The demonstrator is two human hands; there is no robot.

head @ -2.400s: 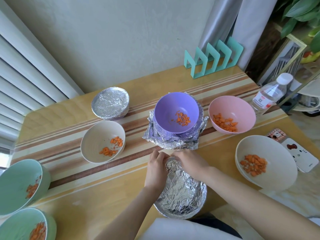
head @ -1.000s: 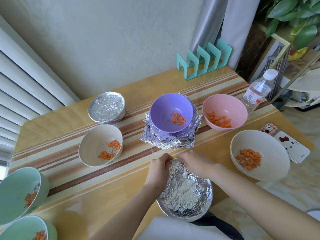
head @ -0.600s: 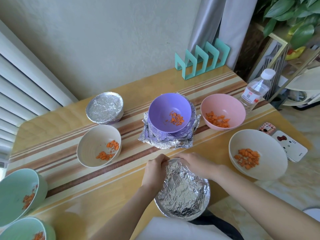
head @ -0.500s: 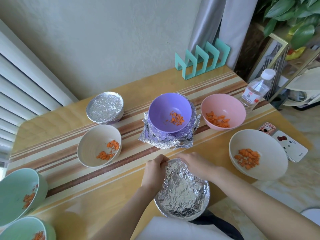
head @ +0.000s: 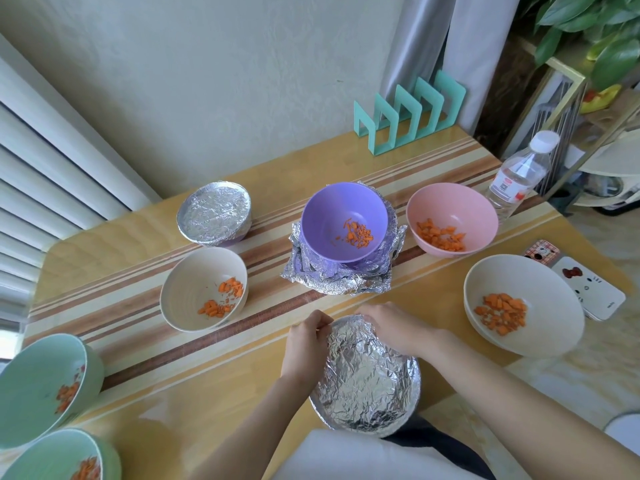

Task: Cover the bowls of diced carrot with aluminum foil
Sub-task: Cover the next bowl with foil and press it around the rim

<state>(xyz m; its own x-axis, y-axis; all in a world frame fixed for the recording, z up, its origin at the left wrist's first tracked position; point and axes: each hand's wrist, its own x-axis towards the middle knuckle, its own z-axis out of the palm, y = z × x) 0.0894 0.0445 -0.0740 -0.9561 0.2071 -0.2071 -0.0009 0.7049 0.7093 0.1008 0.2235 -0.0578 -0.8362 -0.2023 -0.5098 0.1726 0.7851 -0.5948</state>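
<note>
A bowl under crinkled foil [head: 367, 379] sits at the table's near edge. My left hand [head: 304, 344] pinches the foil at its far-left rim; my right hand [head: 391, 327] presses the foil over the far-right rim with curled fingers. A second foil-covered bowl [head: 214, 213] stands at the back left. Open bowls with diced carrot: a purple bowl [head: 343, 226] sitting on a stack of foil sheets [head: 332, 282], a pink bowl [head: 450, 216], a beige bowl [head: 204, 289], a large beige bowl [head: 519, 303], and two green bowls [head: 41, 386] [head: 62, 455].
A teal rack [head: 408, 112] stands at the back of the wooden table [head: 138, 244]. A water bottle [head: 516, 174] and two phones [head: 585, 289] lie at the right edge. Window blinds are on the left, a plant shelf on the right.
Both hands have stayed on the far rim of the near bowl, working the foil down; the left hand shifted slightly to the left along the rim. The camera tilted a little.
</note>
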